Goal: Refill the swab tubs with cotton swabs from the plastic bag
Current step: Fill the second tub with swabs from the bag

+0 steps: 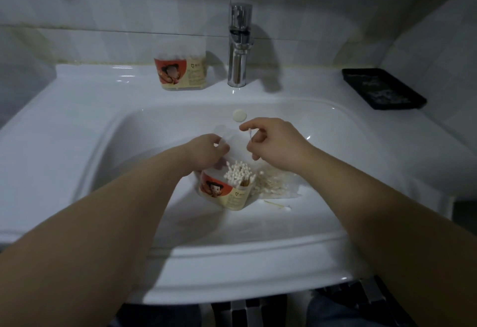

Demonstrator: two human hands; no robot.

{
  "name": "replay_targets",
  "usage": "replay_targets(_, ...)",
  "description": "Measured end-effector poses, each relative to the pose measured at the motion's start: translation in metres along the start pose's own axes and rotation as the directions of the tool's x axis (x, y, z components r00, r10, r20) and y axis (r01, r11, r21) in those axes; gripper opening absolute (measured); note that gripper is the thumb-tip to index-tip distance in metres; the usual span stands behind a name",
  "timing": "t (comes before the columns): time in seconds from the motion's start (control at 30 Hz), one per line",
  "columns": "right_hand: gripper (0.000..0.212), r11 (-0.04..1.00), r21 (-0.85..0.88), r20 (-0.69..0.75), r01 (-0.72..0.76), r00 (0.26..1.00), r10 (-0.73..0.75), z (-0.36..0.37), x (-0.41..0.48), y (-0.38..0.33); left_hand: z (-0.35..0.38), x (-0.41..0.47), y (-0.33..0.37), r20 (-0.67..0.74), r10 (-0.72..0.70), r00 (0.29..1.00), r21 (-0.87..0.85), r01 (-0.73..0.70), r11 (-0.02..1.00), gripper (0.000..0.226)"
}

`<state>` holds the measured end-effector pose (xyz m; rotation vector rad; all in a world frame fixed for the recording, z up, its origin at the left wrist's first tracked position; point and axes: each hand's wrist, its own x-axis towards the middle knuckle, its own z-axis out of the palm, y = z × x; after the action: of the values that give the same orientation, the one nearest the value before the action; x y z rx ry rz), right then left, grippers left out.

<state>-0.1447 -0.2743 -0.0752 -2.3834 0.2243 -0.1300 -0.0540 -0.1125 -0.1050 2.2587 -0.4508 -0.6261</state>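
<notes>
An open swab tub (227, 193) with a red and cream label stands tilted in the sink basin, a bunch of cotton swabs (238, 174) sticking out of it. My left hand (206, 151) grips the tub's raised clear lid (229, 136). My right hand (273, 143) pinches a single swab (250, 134) just above the tub. The clear plastic bag (276, 183) with more swabs lies right of the tub. A second tub (180, 71), closed, stands on the sink ledge left of the tap.
A chrome tap (238, 45) rises at the back of the white sink (77, 109). A round overflow cap (239, 115) sits on the basin's far wall. A black tray (382, 87) lies at the back right. Loose swabs (277, 205) lie in the basin near the bag.
</notes>
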Motion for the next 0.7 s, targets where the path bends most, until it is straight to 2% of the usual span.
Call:
replay_targets(0.1,0.021,0.987,0.158,0.075,-0.01,0.997,-0.002,-0.011,-0.006,-0.003,0.0,0.001,0.0,0.008,-0.01,1.0,0.007,0.01,1.0,0.033)
replay_targets(0.17,0.015,0.986,0.17,0.145,-0.003,0.989,-0.022,-0.014,-0.01,-0.004,-0.001,0.002,-0.001,0.008,-0.013,1.0,0.006,0.013,1.0,0.034)
replay_targets(0.3,0.014,0.994,-0.079,0.271,0.075,0.961,-0.051,-0.009,-0.013,0.0,0.0,0.003,-0.003,-0.002,-0.012,1.0,-0.004,0.012,1.0,0.031)
replay_targets(0.4,0.01,0.931,-0.309,0.414,0.192,0.909,-0.05,-0.004,-0.012,0.002,0.001,0.004,-0.004,-0.003,-0.008,1.0,-0.008,0.008,1.0,0.031)
replay_targets(0.57,0.027,0.939,-0.279,0.307,0.2,0.945,-0.11,-0.004,-0.015,-0.002,0.001,0.006,-0.006,0.001,-0.007,1.0,-0.014,0.007,1.0,0.031)
replay_targets(0.7,0.021,0.933,-0.301,0.38,0.2,0.922,-0.075,0.0,-0.017,-0.005,0.001,0.005,-0.005,-0.01,-0.006,1.0,-0.004,0.006,1.0,0.029)
